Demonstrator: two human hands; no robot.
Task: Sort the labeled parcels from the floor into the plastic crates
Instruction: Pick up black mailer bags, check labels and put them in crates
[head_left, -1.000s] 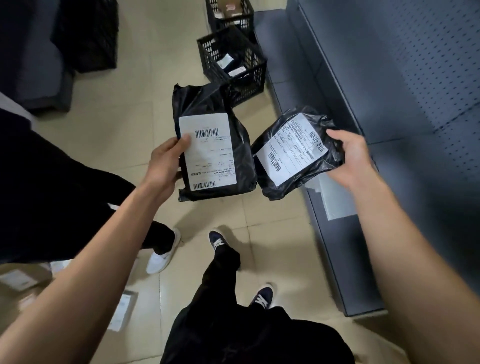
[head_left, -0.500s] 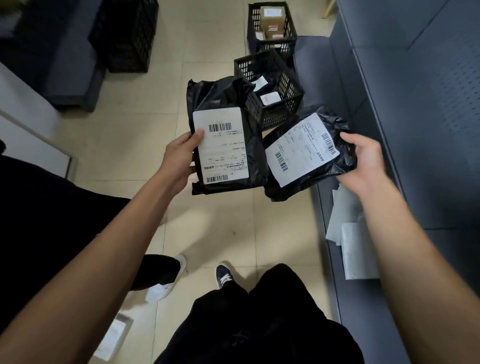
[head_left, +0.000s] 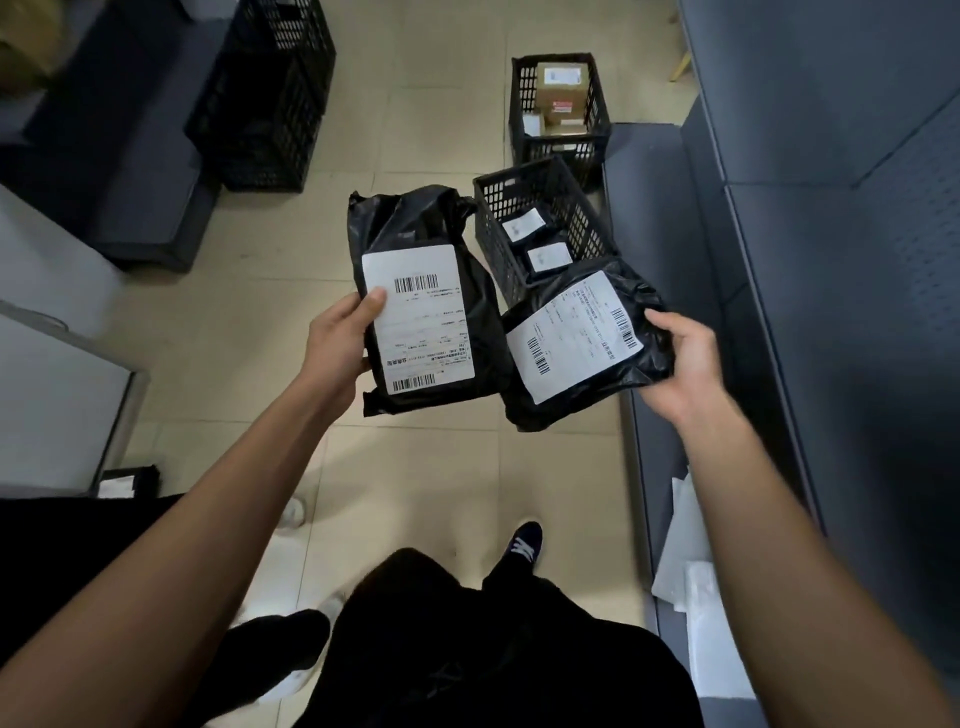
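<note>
Beyond both held parcels (head_left: 431, 301), a second crate (head_left: 558, 111) has appeared.

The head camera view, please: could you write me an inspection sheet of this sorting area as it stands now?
Surface: beige tiled floor, bare between the crates.
Job's things: upright black parcel and tilted black parcel, each with a white label facing up; near crate holds two labelled black parcels; far crate holds cardboard boxes; dark crate stack at upper left, contents not visible.
Clutter: white packets on the grey ledge; small labelled item at the left edge.
Grippers: left hand holds the upright parcel; right hand holds the tilted one.
Cables: nothing seen.
Surroundings: grey perforated shelving on the right; a second person's white shoe.
</note>
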